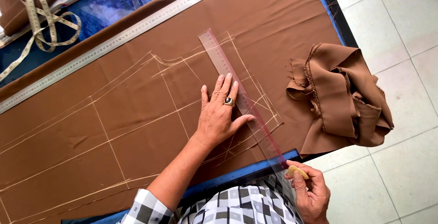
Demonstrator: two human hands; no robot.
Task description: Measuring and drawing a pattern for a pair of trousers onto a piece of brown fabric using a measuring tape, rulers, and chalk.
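left hand (218, 114) flat, fingers spread, pressing clear ruler (237, 91) onto brown cloth (137, 110) on table. right hand (310, 192) near table edge, fingers pinched on yellow chalk (297, 171). best: keep ruler pinned firm, draw chalk tight along edge.

I see brown cloth (137, 114) with pale chalk lines (105, 132), a clear pink ruler (237, 91), yellow chalk (297, 171), and my checked sleeve (148, 210).
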